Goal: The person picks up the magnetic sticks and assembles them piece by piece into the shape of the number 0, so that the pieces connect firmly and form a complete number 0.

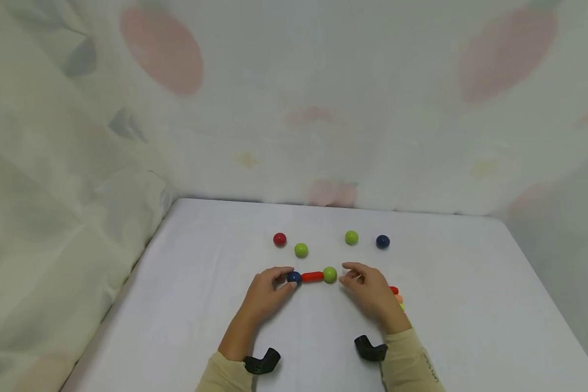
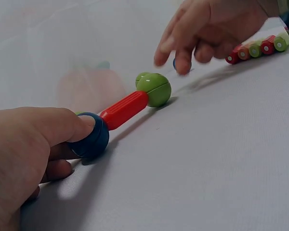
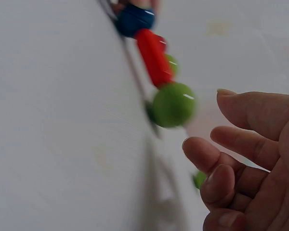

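Red and ridged, a rod (image 2: 126, 110) joins one glossy blue ball (image 2: 97, 143), pinched by the left hand (image 1: 267, 291), to a green ball (image 1: 330, 274); the right hand (image 1: 370, 291), thumb and fingers loosely apart, hovers nearby.

A hand could fit between one loose green ball (image 1: 301, 250) and the other loose green ball (image 1: 351, 237), but the red stick (image 1: 312, 276), held blue ball (image 1: 295, 278) and joined green ball (image 1: 330, 274) partly block the front, with the right hand (image 1: 371, 291) close beside them.
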Motion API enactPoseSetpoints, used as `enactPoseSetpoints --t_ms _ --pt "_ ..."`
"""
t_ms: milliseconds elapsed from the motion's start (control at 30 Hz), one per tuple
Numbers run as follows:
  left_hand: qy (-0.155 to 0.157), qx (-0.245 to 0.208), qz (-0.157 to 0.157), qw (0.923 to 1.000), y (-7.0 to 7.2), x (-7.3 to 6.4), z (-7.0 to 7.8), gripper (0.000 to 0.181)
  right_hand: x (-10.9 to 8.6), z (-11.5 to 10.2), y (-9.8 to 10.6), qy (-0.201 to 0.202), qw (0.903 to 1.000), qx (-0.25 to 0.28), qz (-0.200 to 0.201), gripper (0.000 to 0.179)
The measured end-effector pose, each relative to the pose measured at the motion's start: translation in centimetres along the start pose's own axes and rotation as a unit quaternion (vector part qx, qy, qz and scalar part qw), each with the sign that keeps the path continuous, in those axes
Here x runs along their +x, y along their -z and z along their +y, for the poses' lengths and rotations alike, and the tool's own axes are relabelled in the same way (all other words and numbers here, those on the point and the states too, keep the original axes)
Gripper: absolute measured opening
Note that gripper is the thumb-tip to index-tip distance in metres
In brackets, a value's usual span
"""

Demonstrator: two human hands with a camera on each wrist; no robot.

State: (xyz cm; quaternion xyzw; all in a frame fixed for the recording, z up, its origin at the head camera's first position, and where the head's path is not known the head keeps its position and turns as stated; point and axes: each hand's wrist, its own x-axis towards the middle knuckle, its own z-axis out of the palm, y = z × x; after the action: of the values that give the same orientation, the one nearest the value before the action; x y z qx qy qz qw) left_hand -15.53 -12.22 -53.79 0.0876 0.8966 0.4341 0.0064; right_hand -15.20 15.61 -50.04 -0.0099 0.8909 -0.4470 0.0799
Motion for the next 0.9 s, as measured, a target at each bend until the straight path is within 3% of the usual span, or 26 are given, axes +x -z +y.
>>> enactPoseSetpoints --t_ms 167,367,633,900 --pt "0.003 0.000 0.002 1.0000 0.2 -0.2 0.0 0.034 -0.7 1.2 4.5 -0.032 0.9994 0.001 0.014 0.042" --pt "0.010 -0.001 0.004 0.9999 0.4 -0.3 0.0 0.034 -1.7 4.0 7.7 -0.093 0.9936 -0.064 -0.002 0.049" --pt "0.000 -0.001 0.004 1.0000 0.3 -0.4 -0.2 0.037 -1.5 5.4 7.8 -0.123 0.9907 -0.042 -0.040 0.040" --pt "-0.018 -0.004 0.003 0.9998 0.1 -0.3 -0.3 0.037 -1.0 4.2 6.2 -0.120 0.9871 -0.098 -0.039 0.037"
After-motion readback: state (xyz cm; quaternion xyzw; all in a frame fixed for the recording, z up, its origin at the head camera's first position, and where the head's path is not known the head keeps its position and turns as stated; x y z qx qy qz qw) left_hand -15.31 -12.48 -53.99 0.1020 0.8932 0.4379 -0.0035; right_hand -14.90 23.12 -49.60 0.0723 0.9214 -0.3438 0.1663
